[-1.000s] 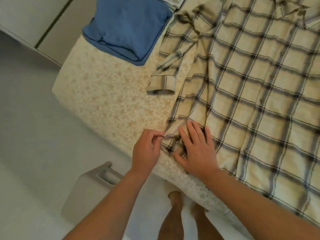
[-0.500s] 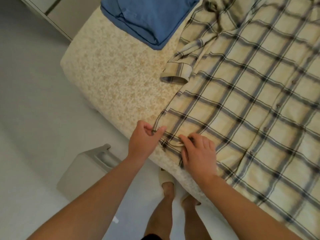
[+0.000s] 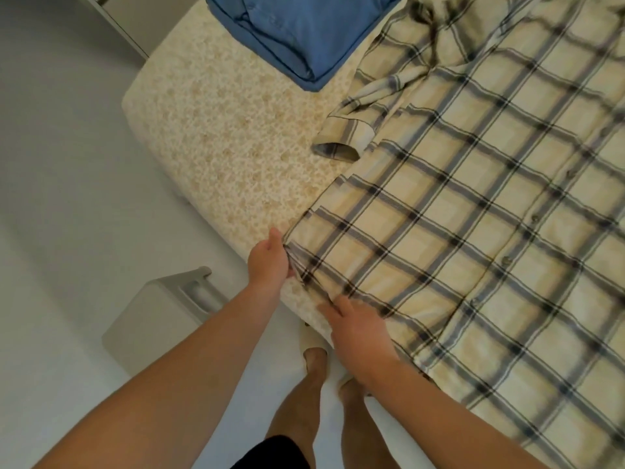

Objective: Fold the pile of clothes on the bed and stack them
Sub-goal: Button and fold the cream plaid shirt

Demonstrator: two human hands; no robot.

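Observation:
A cream plaid button-up shirt (image 3: 473,204) lies spread across the bed (image 3: 220,130), buttons up, its short sleeve (image 3: 351,137) bunched to the left. At the bed's near edge my left hand (image 3: 269,262) grips the shirt's bottom corner, fingers hidden under the cloth. A little to the right, my right hand (image 3: 358,330) holds the hem, its fingertips tucked beneath the fabric. A folded blue garment (image 3: 304,32) rests at the far end of the bed.
A grey plastic stool (image 3: 159,319) stands on the pale floor left of my legs. My feet (image 3: 316,353) are close against the bed's edge. Cabinet doors (image 3: 118,18) line the far left.
Both hands have slid apart along the hem toward the bed's edge. The crumpled corner is now pulled out flatter. My right hand went from flat on the cloth to holding the hem.

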